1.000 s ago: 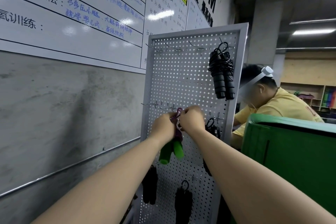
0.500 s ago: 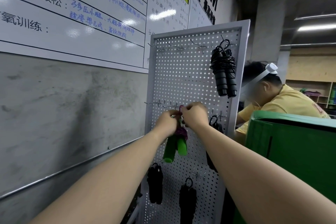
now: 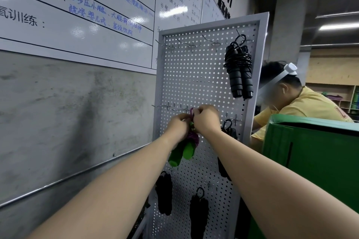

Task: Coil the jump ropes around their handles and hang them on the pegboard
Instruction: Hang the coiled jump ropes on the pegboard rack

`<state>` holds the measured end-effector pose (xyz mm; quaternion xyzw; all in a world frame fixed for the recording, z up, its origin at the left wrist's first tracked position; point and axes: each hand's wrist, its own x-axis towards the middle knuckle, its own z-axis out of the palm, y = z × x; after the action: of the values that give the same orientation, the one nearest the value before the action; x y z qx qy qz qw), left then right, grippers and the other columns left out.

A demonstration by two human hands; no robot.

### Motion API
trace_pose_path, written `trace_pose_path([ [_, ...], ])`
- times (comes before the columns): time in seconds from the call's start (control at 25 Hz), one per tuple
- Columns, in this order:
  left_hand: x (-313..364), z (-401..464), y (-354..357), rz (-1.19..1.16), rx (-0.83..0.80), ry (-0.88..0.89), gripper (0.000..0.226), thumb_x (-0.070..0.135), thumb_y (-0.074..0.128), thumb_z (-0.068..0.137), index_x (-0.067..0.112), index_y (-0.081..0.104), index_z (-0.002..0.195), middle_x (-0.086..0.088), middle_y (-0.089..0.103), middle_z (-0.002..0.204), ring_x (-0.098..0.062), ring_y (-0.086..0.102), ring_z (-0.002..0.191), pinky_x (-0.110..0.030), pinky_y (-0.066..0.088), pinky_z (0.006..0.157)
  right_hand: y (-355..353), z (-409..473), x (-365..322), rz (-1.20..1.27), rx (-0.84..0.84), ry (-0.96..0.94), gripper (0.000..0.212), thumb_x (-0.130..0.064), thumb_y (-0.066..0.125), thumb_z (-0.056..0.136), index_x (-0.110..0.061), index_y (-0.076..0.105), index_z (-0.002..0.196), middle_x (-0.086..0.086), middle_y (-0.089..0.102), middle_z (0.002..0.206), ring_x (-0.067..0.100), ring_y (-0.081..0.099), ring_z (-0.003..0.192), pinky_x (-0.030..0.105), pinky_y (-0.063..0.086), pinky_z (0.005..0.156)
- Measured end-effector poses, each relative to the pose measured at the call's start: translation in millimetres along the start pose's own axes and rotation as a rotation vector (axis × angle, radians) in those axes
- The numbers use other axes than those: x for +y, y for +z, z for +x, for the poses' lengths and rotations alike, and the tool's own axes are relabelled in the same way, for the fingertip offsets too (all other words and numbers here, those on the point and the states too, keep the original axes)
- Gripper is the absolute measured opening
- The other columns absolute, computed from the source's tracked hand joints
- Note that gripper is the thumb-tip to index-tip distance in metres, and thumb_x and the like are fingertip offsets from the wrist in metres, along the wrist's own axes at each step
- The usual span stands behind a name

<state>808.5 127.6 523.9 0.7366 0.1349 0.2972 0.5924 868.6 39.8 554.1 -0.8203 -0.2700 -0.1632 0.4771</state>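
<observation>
A grey pegboard (image 3: 196, 75) stands upright against the wall. At its middle row of hooks I hold a coiled jump rope (image 3: 186, 146) with green handles and a purple cord. My left hand (image 3: 177, 126) grips the bundle just above the handles. My right hand (image 3: 206, 119) pinches the purple loop at the top, right at a hook. Whether the loop sits on the hook is hidden by my fingers. Black coiled ropes hang at the top right (image 3: 238, 72), at the middle right (image 3: 228, 128) and in the bottom row (image 3: 164, 193).
A whiteboard (image 3: 77, 15) with writing covers the wall to the left, above bare concrete and a metal rail (image 3: 77, 174). A green padded box (image 3: 314, 151) stands close on the right. Behind it sits a person in a yellow shirt (image 3: 303, 105).
Both hands have kept the green-handled rope at the middle hook row with small shifts of the fingers. The view has tilted slightly, so the pegboard sits a little higher.
</observation>
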Motion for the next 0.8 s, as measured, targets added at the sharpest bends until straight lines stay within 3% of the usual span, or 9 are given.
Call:
trace_pose_path([
  [0.08,0,3,-1,0.023,-0.013,-0.013,0.029,0.021,0.053,0.106,0.018,0.067,0.130,-0.012,0.074,0.114,-0.033,0.071,0.101,-0.046,0.059,0.094,-1,-4,0,-0.050,-0.012,-0.022,0.019,-0.020,0.049,0.105,-0.005,0.060,0.100,0.018,0.065,0.098,0.025,0.058,0.069,0.027,0.034,0.050],
  [0.2,2,7,7,0.063,-0.026,-0.038,0.027,0.017,0.055,0.105,0.016,0.070,0.126,-0.013,0.073,0.115,-0.035,0.070,0.104,-0.044,0.058,0.096,-8,-12,1,-0.120,-0.047,-0.002,0.013,-0.007,0.050,0.100,0.000,0.056,0.108,0.021,0.061,0.110,0.033,0.063,0.087,0.030,0.043,0.062],
  [0.36,0,4,25,0.107,0.036,-0.039,0.023,0.012,0.060,0.099,0.016,0.077,0.112,-0.008,0.074,0.105,-0.031,0.069,0.101,-0.041,0.057,0.096,-26,-27,2,-0.161,-0.091,0.033,0.009,-0.001,0.050,0.098,-0.001,0.056,0.104,0.021,0.063,0.110,0.031,0.061,0.086,0.033,0.047,0.066],
  [0.48,-2,-7,25,0.114,0.055,-0.034,0.024,0.000,0.056,0.095,0.009,0.078,0.098,-0.017,0.075,0.109,-0.029,0.067,0.092,-0.030,0.055,0.082,-31,-40,0,-0.136,-0.094,0.044,0.016,0.002,0.049,0.097,0.001,0.061,0.108,0.018,0.065,0.107,0.028,0.066,0.082,0.033,0.054,0.061],
  [0.56,4,-21,18,0.256,0.031,0.048,0.024,-0.001,0.054,0.099,0.007,0.074,0.110,-0.007,0.071,0.110,-0.018,0.063,0.082,-0.013,0.050,0.064,-33,-50,2,-0.137,-0.122,0.027,0.021,0.000,0.049,0.099,0.000,0.065,0.112,0.015,0.067,0.103,0.019,0.062,0.072,0.023,0.047,0.048],
  [0.64,15,-44,5,0.245,-0.011,0.061,0.028,0.008,0.057,0.103,0.015,0.070,0.127,0.001,0.070,0.114,-0.011,0.060,0.083,-0.010,0.044,0.055,-38,-61,3,-0.128,-0.135,0.001,0.023,-0.002,0.049,0.100,-0.002,0.066,0.116,0.011,0.067,0.098,0.012,0.058,0.067,0.019,0.039,0.046],
  [0.72,22,-73,-18,0.366,-0.043,0.109,0.032,0.015,0.062,0.102,0.018,0.067,0.134,-0.002,0.070,0.124,-0.012,0.061,0.090,-0.017,0.047,0.067,-43,-78,4,-0.063,-0.112,-0.021,0.024,-0.004,0.049,0.101,-0.004,0.068,0.116,0.009,0.069,0.098,0.012,0.060,0.069,0.020,0.045,0.051],
  [0.8,22,-107,-47,0.443,-0.088,0.098,0.040,0.021,0.070,0.098,0.019,0.064,0.138,-0.001,0.065,0.135,-0.015,0.062,0.111,-0.025,0.049,0.094,-45,-103,-1,0.035,-0.107,-0.027,0.023,-0.008,0.053,0.101,-0.005,0.070,0.116,0.010,0.073,0.103,0.018,0.068,0.079,0.032,0.059,0.067],
])
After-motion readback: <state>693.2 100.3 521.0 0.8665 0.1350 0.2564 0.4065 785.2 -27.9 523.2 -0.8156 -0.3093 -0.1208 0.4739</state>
